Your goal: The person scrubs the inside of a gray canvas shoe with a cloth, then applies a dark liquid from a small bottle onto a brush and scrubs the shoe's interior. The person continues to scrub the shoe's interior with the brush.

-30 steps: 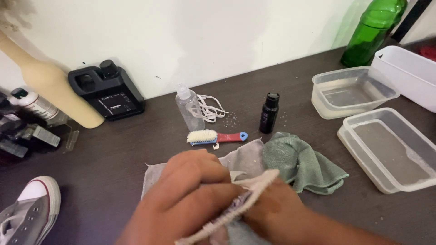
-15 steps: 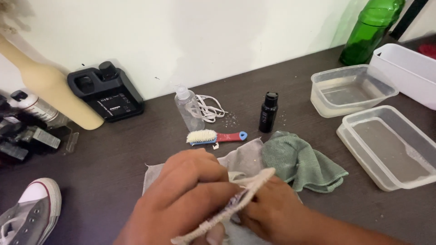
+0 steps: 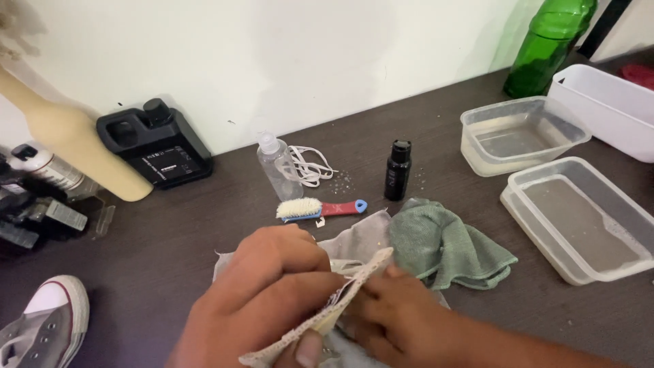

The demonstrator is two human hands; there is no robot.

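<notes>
My left hand (image 3: pixel 269 300) grips a flat off-white shoelace (image 3: pixel 354 283) that runs diagonally from the bottom middle up toward the right. My right hand (image 3: pixel 395 313) pinches the same lace just below its upper end. Both hands hover over a grey cloth (image 3: pixel 357 242) spread on the dark table (image 3: pixel 170 238). A crumpled green cloth (image 3: pixel 446 245) lies just right of the hands. Beyond them rest a small brush (image 3: pixel 317 208) with a red handle, a clear squeeze bottle (image 3: pixel 279 167), a small black bottle (image 3: pixel 397 170) and a coiled white lace (image 3: pixel 310 165).
A grey sneaker (image 3: pixel 44 324) sits at the bottom left. Two clear plastic tubs (image 3: pixel 521 133) (image 3: pixel 579 218) holding water stand at the right, with a white bin (image 3: pixel 606 105) and a green bottle (image 3: pixel 548 44) behind. A black jug (image 3: pixel 157 143) and cluttered items line the left wall.
My hands and the lace have stayed almost in the same place, with only slight shifts along the lace. Nothing else on the table has moved.
</notes>
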